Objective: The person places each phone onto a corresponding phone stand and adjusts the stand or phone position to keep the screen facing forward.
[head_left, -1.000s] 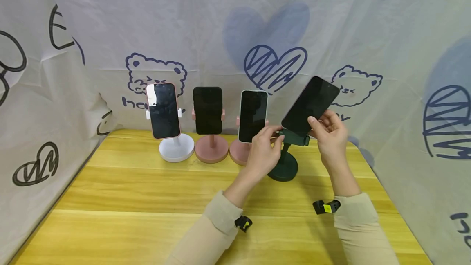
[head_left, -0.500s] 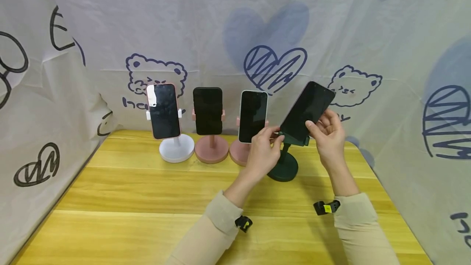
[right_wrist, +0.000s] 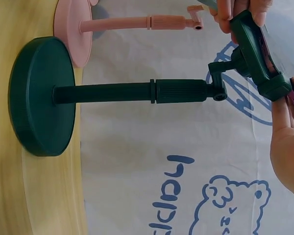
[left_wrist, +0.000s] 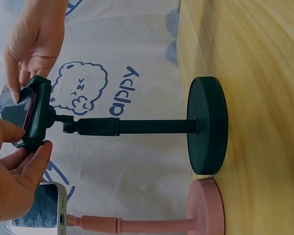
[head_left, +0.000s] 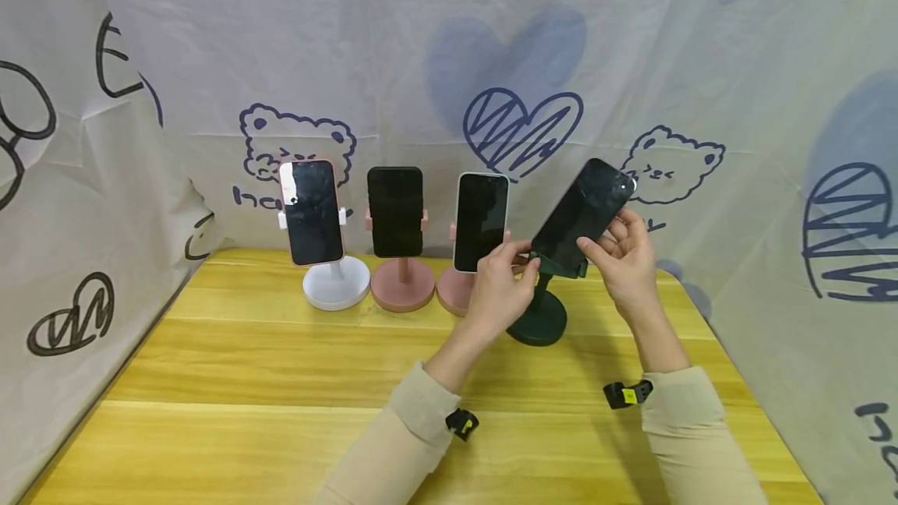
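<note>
A dark smartphone (head_left: 582, 209) leans to the right, its lower end in the clamp of the green phone stand (head_left: 537, 322). My right hand (head_left: 624, 263) holds the phone by its right edge, thumb on the screen and fingers behind. At the clamp's left end, my left hand (head_left: 501, 287) pinches it between thumb and fingers. The left wrist view shows the green clamp (left_wrist: 38, 115) with the phone's edge lying along it, a hand at either end. In the right wrist view, the clamp (right_wrist: 255, 54) tilts on its jointed neck above the upright pole (right_wrist: 117, 91).
Left of the green stand, three more phones stand in holders: a pale-cased phone (head_left: 481, 223) and a black phone (head_left: 396, 212) on pink stands, and a pink-rimmed phone (head_left: 312, 213) on a white stand (head_left: 337, 284). A printed cloth (head_left: 400, 37) hangs behind the wooden table (head_left: 281, 380).
The phone has come down and slightly left into the green clamp, carried by my right hand. My left hand stays almost still at the clamp's end.
</note>
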{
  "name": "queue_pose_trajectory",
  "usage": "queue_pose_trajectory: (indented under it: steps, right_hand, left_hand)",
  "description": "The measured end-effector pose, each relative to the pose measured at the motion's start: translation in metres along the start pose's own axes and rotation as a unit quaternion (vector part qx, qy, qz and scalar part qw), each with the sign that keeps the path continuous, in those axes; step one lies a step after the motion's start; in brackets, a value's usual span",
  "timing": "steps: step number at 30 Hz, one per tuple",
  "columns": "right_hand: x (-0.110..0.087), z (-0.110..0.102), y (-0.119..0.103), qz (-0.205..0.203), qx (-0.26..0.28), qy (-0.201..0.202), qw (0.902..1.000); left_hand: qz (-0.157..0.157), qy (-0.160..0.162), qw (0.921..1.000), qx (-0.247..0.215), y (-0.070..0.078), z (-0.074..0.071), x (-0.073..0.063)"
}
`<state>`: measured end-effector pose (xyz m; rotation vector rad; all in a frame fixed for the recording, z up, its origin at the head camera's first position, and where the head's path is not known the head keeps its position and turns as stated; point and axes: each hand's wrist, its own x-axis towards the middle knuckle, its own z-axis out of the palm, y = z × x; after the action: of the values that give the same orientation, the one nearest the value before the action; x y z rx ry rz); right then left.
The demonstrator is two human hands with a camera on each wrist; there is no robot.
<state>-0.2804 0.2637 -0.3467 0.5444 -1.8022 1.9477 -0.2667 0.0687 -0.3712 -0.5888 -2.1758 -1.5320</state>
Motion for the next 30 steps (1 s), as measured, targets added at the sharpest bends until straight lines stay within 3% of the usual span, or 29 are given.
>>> queue_pose_trajectory:
  steps: [11, 20, 30]
  right_hand:
    - [0.002, -0.007, -0.003, 0.016, -0.089, -0.012, 0.9959]
    - [0.004, -0.010, -0.001, 0.003, -0.073, -0.047, 0.9962]
    - [0.006, -0.011, -0.004, 0.012, -0.091, -0.058, 0.9941]
  left_hand:
    - [0.013, -0.035, 0.9988, 0.032, -0.001, -0.007, 0.008]
    - [0.027, -0.036, 0.9985, 0.032, -0.004, -0.014, 0.010]
    - [0.030, -0.036, 0.9986, 0.022, -0.004, -0.018, 0.012]
